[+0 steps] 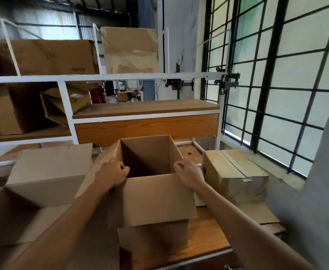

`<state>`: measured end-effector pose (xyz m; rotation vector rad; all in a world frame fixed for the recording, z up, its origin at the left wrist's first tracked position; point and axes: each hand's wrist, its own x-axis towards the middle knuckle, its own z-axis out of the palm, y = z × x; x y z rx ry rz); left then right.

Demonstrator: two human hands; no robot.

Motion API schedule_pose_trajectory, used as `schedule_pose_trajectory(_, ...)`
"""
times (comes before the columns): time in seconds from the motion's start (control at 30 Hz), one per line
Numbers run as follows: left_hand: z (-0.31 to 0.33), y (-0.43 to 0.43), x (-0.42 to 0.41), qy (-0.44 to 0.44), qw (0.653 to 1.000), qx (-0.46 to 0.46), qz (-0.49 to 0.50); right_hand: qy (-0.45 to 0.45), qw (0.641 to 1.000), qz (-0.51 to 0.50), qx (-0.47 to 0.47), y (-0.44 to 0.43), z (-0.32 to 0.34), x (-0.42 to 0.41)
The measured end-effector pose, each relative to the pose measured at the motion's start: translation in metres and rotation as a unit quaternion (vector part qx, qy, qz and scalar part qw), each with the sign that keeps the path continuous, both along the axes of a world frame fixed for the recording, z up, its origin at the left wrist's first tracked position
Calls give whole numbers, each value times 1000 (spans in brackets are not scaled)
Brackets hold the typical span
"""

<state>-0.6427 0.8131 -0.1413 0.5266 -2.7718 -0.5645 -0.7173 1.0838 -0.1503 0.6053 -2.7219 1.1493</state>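
The open carton (159, 195) stands upright at the centre of the frame on the wooden table (208, 232), top flaps up, its dark inside showing; the left hand (114, 173) is on its near-left corner, fingers curled over the rim and dipping inside, thumb on the outer wall, clamped on the cardboard; the right hand (189, 175) sits at the near-right corner, fingers bent round the top of the right wall, gripping it too, though its fingertips are partly hidden. A second unfolded box (48, 168) lies touching the carton at lower left; a taped box (233, 172) rests just beside it at right; the white-framed rack (120, 76) with more boxes fills the upper left.
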Motion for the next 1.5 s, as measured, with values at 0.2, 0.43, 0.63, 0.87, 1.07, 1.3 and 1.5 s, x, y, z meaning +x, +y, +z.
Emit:
schedule_pose_trajectory(0.2, 20, 67, 12, 43, 993, -90, -66, -38, 991, 106, 77, 32, 15, -1)
schedule_pose_trajectory(0.43, 0, 187, -17, 69, 983, -144, -86, 7, 976, 169, 137, 103, 12, -8)
schedule_pose_trajectory(0.63, 0, 282, -53, 171, 948, -206, -171, 30, 982, 139, 128, 186, -7, -37)
schedule_pose_trajectory(0.87, -26, 362, -113, 146, 972, 45, -181, -52, 994, 9, 99, 273, -40, -82)
schedule_pose_trajectory(1.07, -61, 375, -176, 95, 957, 267, -56, -61, 995, -59, 51, 316, -68, -128)
schedule_pose_trajectory(1.3, -97, 372, -264, 62, 924, 377, 26, -122, 983, -129, 44, 333, -77, -215)
schedule_pose_trajectory(1.5, -119, 353, -325, 52, 887, 449, 92, -180, 972, -150, -14, 324, -96, -277)
